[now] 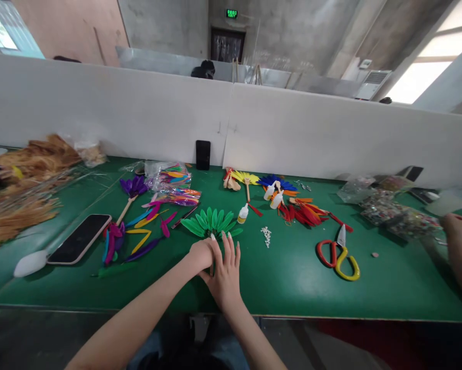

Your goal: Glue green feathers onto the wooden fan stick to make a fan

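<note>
A fan of green feathers (211, 221) on a short stick lies at the table's near middle. My left hand (202, 254) is bent over its base, fingers closed there and mostly hidden by the other hand. My right hand (226, 272) holds the stick side, its thumb by the stick and its long-nailed fingers reaching up over the feather base. Just right of the feathers stands a small white glue bottle (243, 213). White beads (266, 236) lie in a small pile farther right.
Red-and-yellow-handled scissors (347, 264) lie to the right, a phone (80, 239) to the left. Loose coloured feathers (140, 236), a purple feather fan (132, 186) and bagged feathers (172, 177) are spread beyond. Two more glue bottles (277, 199) stand behind. Another person's hand (460, 231) is at far right.
</note>
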{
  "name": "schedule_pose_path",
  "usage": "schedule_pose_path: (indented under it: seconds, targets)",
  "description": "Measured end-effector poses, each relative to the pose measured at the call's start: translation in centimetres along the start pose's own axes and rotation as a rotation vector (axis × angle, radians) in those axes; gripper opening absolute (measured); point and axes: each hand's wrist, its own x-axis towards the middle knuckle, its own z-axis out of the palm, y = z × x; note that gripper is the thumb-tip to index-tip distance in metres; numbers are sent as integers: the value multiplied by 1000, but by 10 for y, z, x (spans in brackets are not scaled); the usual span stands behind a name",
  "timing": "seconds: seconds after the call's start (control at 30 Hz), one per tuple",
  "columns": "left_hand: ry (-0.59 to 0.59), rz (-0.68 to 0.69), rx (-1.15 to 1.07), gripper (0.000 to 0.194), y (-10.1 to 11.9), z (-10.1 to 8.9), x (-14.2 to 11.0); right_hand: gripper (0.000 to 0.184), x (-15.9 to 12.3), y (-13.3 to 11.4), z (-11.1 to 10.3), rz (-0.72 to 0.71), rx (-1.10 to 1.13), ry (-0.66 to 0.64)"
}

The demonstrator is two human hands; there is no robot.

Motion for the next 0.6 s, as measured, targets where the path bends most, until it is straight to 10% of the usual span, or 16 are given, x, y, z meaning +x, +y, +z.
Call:
schedule_pose_path:
  seconds: [0.3, 0.6]
  targets:
    - [-16, -217, 153, 30, 7, 8, -12, 62, -34, 8, -38, 261, 375, -12]
    - [49, -193, 135, 26, -5, 17, -27, 37, -17, 27, 13, 529, 913, -12]
